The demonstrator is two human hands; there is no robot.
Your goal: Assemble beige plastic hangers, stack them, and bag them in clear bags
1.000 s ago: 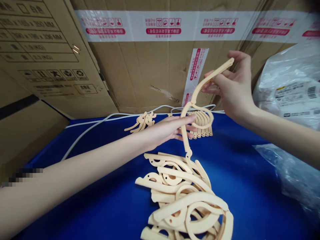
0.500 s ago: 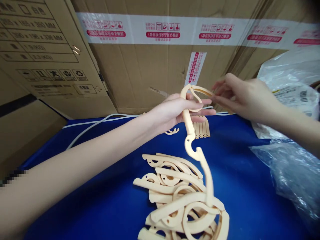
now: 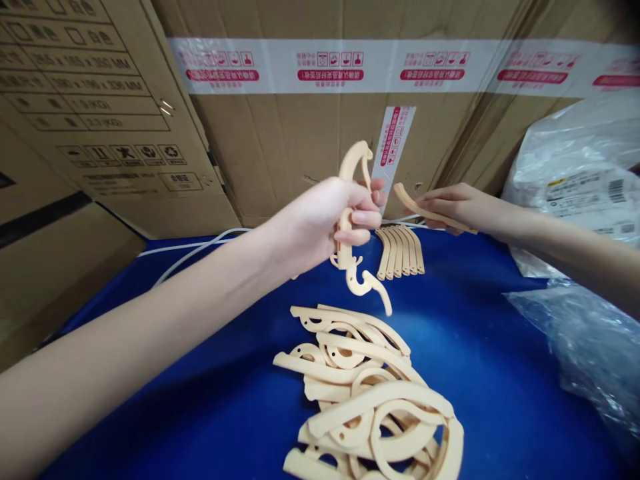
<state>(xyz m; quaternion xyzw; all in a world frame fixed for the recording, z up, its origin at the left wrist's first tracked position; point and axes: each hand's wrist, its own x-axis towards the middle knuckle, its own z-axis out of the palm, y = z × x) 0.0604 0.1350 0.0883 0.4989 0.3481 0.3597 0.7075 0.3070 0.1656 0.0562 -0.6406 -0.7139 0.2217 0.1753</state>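
Observation:
My left hand (image 3: 320,223) is closed around a cream plastic hanger part (image 3: 350,227), held upright above the blue table (image 3: 175,373), its hooked lower end hanging free. My right hand (image 3: 453,208) pinches a curved cream arm piece (image 3: 425,208) over a neat row of similar arm pieces (image 3: 400,250) lying at the back of the table. A heap of cream folding hangers (image 3: 370,393) lies near me, below both hands.
Large cardboard boxes (image 3: 300,127) with white and red tape wall off the back and left. A white cable (image 3: 200,248) runs along the table's far edge. Clear plastic bags (image 3: 585,193) sit at the right, one crumpled on the table (image 3: 585,353).
The hanger has come apart: my left hand now grips one part in a fist, and my right hand has lowered toward the row holding a separate arm piece.

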